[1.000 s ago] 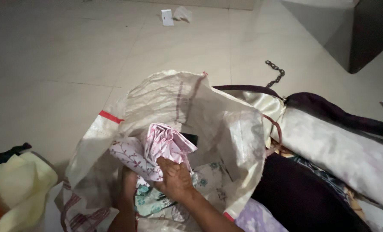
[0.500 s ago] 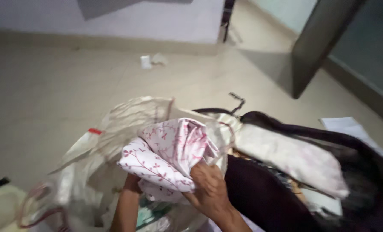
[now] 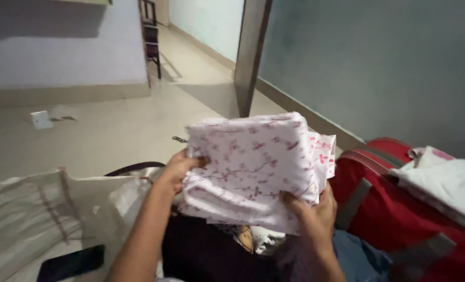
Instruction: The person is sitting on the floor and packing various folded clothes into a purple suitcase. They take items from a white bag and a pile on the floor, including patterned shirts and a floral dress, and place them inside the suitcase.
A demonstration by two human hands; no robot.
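Observation:
A folded white cloth with a pink floral print (image 3: 253, 162) is held up in front of me by both hands. My left hand (image 3: 183, 168) grips its left edge, fingers curled over the fold. My right hand (image 3: 310, 211) holds its lower right corner from below. Under the cloth lies a dark maroon fabric (image 3: 206, 250). The woven white sack (image 3: 39, 209) sits to the lower left, with a black phone (image 3: 70, 262) lying on it.
A red suitcase (image 3: 394, 209) with white cloth (image 3: 446, 183) on top stands at the right. A grey-green wall and a door frame (image 3: 250, 52) rise behind. Tiled floor stretches left, with a small white card (image 3: 41, 119) on it.
Both hands lifted the floral cloth out of the sack and up to the right. The view swung up and right, showing the suitcase and wall.

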